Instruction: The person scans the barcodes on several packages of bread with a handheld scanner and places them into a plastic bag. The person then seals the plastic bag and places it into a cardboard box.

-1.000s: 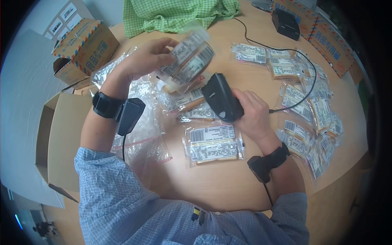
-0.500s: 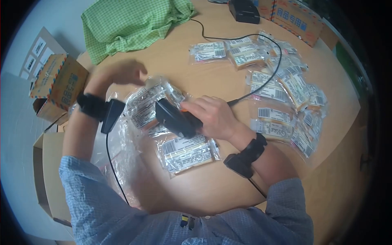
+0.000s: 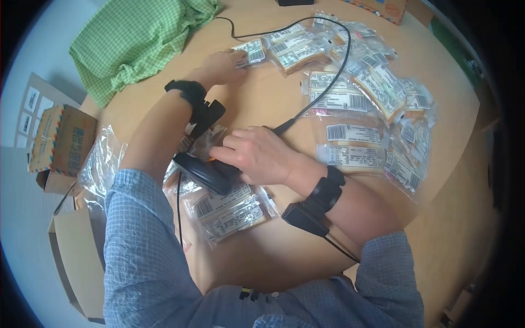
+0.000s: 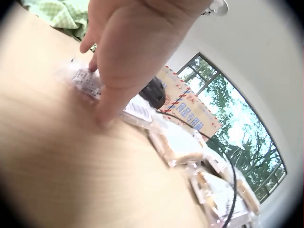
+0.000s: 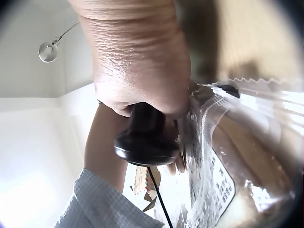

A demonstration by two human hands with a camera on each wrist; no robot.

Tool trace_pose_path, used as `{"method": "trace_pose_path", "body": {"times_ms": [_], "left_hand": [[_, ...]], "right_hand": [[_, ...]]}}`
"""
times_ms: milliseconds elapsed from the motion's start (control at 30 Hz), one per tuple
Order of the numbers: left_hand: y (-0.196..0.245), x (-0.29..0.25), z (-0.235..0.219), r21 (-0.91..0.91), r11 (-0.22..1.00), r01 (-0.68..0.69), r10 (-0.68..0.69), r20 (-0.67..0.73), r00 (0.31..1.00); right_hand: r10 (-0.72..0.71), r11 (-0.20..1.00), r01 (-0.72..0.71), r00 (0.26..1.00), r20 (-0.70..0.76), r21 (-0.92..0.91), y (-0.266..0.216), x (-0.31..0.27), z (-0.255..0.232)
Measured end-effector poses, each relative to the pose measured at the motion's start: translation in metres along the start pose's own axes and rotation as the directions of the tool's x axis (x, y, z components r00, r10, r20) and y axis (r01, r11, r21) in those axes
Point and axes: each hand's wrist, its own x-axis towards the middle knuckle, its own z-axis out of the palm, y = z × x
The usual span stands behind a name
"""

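My left hand [image 3: 219, 66] is over a bagged package [image 3: 252, 53] at the far side of the table; its fingers touch the package's left end. In the left wrist view the left hand [image 4: 133, 52] has its fingers spread about the blurred package [image 4: 88, 83], which lies flat. My right hand [image 3: 260, 156] grips a black handheld scanner [image 3: 205, 174] above bagged packages near the table's middle. The right wrist view shows the right hand [image 5: 142, 71] curled round the scanner's handle [image 5: 146, 121], beside a clear bag [image 5: 221, 175]. One labelled package [image 3: 229, 210] lies just below the scanner.
Several bagged packages [image 3: 355, 145] lie on the right, with the black cable [image 3: 349, 52] running across them. A green checked cloth [image 3: 136, 41] is at the back left. Cardboard boxes [image 3: 68, 139] and clear plastic [image 3: 104, 158] are at the left.
My left hand has let go of the package it held and moved back and right to another one. The right hand, still holding the scanner, has shifted left in the turning head view.
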Motion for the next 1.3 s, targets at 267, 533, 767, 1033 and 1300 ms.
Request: {"method": "trace_pose_path", "body": {"times_ms": [267, 533, 767, 1033, 1300], "left_hand": [[-0.003, -0.015, -0.025, 0.063, 0.996, 0.068, -0.046, -0.301, 0.952], [-0.007, -0.023, -0.022, 0.048, 0.999, -0.020, 0.026, -0.122, 0.992], [0.001, -0.004, -0.006, 0.185, 0.979, 0.084, -0.063, -0.116, 0.991], [-0.013, -0.109, -0.074, 0.066, 0.997, 0.032, -0.004, -0.383, 0.924], [-0.005, -0.230, -0.089, -0.192, 0.978, 0.084, -0.077, 0.043, 0.996]], "right_hand": [[-0.029, 0.999, 0.029, 0.999, -0.025, 0.016, -0.001, 0.002, -0.001], [-0.036, 0.999, 0.036, 0.999, -0.024, 0.039, -0.004, 0.004, 0.000], [-0.020, 0.999, 0.020, 1.000, -0.003, 0.048, -0.002, 0.002, -0.002], [-0.041, 0.997, 0.044, 0.998, -0.052, 0.064, -0.003, 0.002, -0.004], [-0.032, 0.993, 0.034, 0.999, -0.018, 0.111, -0.008, 0.007, -0.006]]}}
